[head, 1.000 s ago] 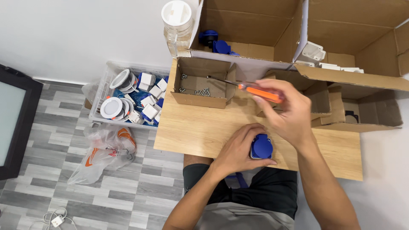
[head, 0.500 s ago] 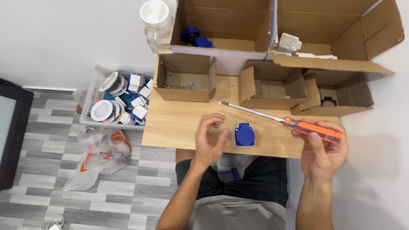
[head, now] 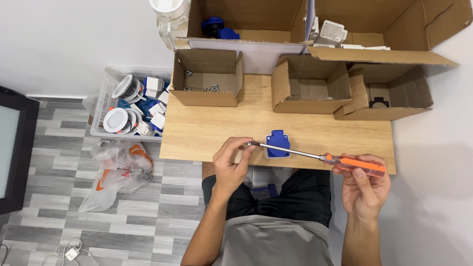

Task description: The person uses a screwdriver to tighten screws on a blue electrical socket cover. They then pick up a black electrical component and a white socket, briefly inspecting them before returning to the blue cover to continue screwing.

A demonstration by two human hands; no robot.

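Note:
My right hand (head: pixel 363 189) grips the orange handle of a long screwdriver (head: pixel 315 156), held level over the front edge of the wooden table (head: pixel 207 133). The fingers of my left hand (head: pixel 232 161) pinch the metal tip of the shaft; something small may be held there, but I cannot make it out. A blue socket on a white base (head: pixel 277 143) lies on the table just behind the shaft, touched by neither hand.
Three open cardboard boxes stand at the table's back: one with screws (head: pixel 204 83), a middle one (head: pixel 311 91), one with a dark part (head: pixel 382 98). Bigger boxes sit behind. A clear bin of round lamps (head: pixel 130 106) and a plastic bag (head: pixel 118 165) are on the floor left.
The screwdriver came back from the screw box to the table's front and now lies level. My left hand has let go of the blue socket and moved to the screwdriver's tip.

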